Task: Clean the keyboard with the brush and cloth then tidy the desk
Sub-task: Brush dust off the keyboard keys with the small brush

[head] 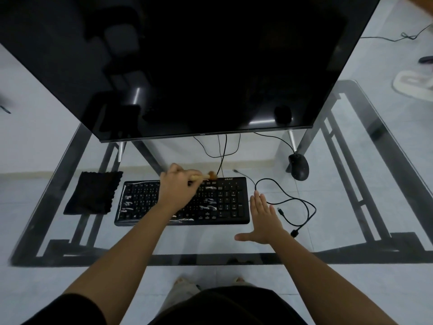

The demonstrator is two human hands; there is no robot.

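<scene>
A person's left hand gripped a small wooden-handled brush at the far edge of a black keyboard, fingers curled round the handle and the bristles pointed at the top row beside the number pad, apparently to flick dust from between the keys; whether the bristles touched the keys could not be told; the right hand lay flat on the glass desk just beside the keyboard's right end, fingers straight, thumb spread, holding nothing, seemingly to brace the body against the strokes; a black cloth lay spread just left of the keyboard, within easy reach for the wiping stage, which looked not yet begun; a loose looped cable and a black mouse sat to the right, the mouse near the foot of a large dark monitor, likely matters for the tidying.
</scene>
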